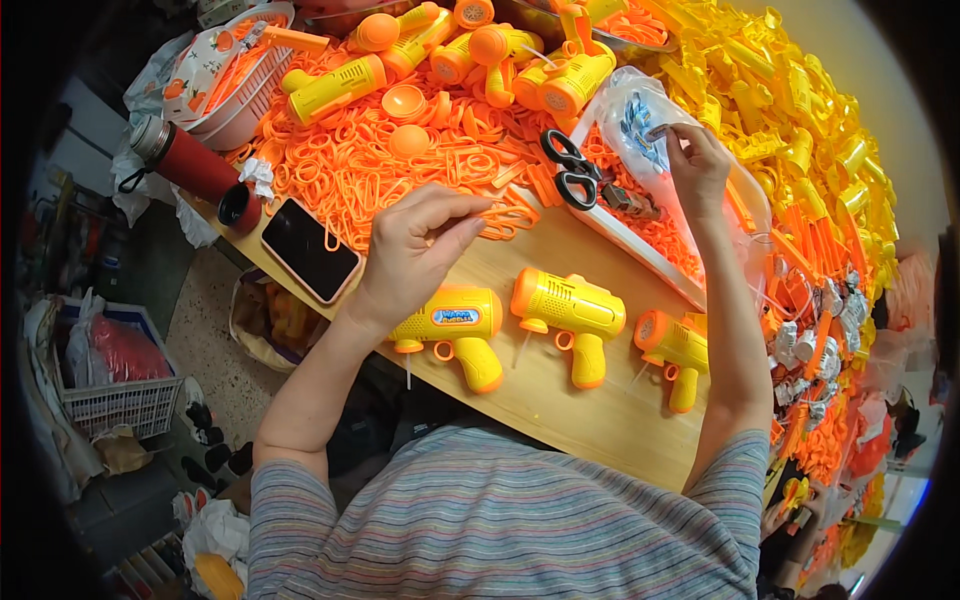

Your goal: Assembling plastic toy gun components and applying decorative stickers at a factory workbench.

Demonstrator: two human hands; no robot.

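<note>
My right hand is raised over a clear plastic bag at the upper right. Its thumb and forefinger pinch a small, dark-edged sticker, partly covered by the fingertips. Several blue stickers lie in the bag. My left hand hovers over the table's left part, thumb and forefinger a little apart, with nothing visible between them. Below it lies a yellow toy gun with orange trim and a blue label on its side. Beside that lie a second toy gun and a third one, showing no label.
Orange plastic loops heap across the table's back, with more toy guns on top. Black-handled scissors rest at a white tray's edge. A phone and a red flask are at left; yellow parts pile at right.
</note>
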